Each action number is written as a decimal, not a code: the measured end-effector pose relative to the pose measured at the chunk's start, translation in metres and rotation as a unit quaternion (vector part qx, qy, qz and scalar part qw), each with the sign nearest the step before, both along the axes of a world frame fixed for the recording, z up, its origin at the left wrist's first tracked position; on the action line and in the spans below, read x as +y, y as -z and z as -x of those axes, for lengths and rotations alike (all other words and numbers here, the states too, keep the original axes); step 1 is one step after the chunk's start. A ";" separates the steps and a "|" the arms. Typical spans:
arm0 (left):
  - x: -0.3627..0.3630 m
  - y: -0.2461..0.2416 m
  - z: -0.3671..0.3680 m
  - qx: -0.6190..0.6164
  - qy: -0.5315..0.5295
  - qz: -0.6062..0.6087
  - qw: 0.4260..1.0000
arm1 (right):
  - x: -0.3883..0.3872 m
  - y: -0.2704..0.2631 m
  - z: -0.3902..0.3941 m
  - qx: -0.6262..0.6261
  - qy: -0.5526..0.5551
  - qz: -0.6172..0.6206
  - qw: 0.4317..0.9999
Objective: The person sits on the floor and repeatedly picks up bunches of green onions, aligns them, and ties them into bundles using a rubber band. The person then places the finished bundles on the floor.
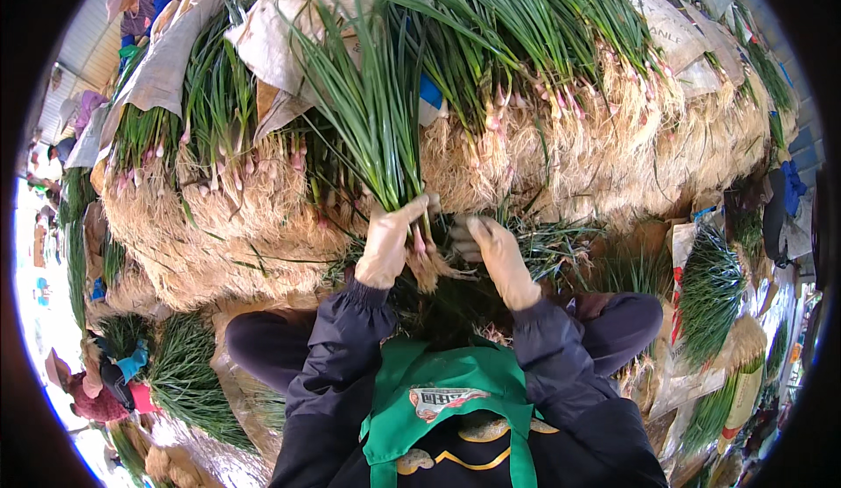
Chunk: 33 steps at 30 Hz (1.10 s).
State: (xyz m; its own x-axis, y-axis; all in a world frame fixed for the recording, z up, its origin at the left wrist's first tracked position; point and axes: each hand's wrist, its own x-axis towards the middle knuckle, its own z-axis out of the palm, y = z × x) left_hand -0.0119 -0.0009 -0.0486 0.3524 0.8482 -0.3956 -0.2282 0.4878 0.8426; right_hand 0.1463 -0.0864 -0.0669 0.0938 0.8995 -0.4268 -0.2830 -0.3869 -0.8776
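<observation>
My left hand [389,241], in a pale glove, is closed around a bunch of green garlic plants [378,133] just above the bulbs. The long leaves fan up and away from me, while the pinkish bulbs and pale roots [424,266] hang below the fist. To the right of those roots is my right hand [496,255], also gloved, its fingers apart and slightly blurred, with nothing seen in it. Beyond both hands rises a long heap of the same plants [519,34], roots [591,140] facing me. Loose leaf trimmings [558,245] lie beside my right hand.
Woven sacks [289,41] cover parts of the heap. My bent knees [269,347] flank a dark pile of leaves. More bundles lie at the left [187,376] and right [709,291]. Other people sit at the far left [98,386] and upper left [141,5].
</observation>
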 end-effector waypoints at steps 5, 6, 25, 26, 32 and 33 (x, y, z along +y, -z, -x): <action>-0.042 -0.004 0.004 -0.050 -0.017 0.052 0.997 | 0.054 -0.011 0.037 0.266 0.050 -0.029 0.962; -0.043 -0.003 0.007 -0.025 -0.028 0.035 0.999 | 0.056 -0.014 0.046 0.296 0.119 -0.043 0.947; 0.003 -0.049 -0.005 -0.070 -0.035 0.019 0.997 | 0.072 -0.042 -0.008 -0.765 0.008 -0.126 0.631; 0.008 -0.046 -0.011 -0.081 -0.030 0.028 0.996 | 0.069 -0.050 -0.005 -0.679 -0.064 -0.026 0.731; 0.029 -0.024 -0.034 -0.065 -0.020 0.042 0.997 | 0.038 -0.045 -0.023 -0.543 -0.129 -0.184 0.809; 0.021 -0.029 -0.030 -0.048 -0.035 -0.008 0.998 | 0.048 -0.047 -0.032 -0.535 -0.009 -0.265 0.802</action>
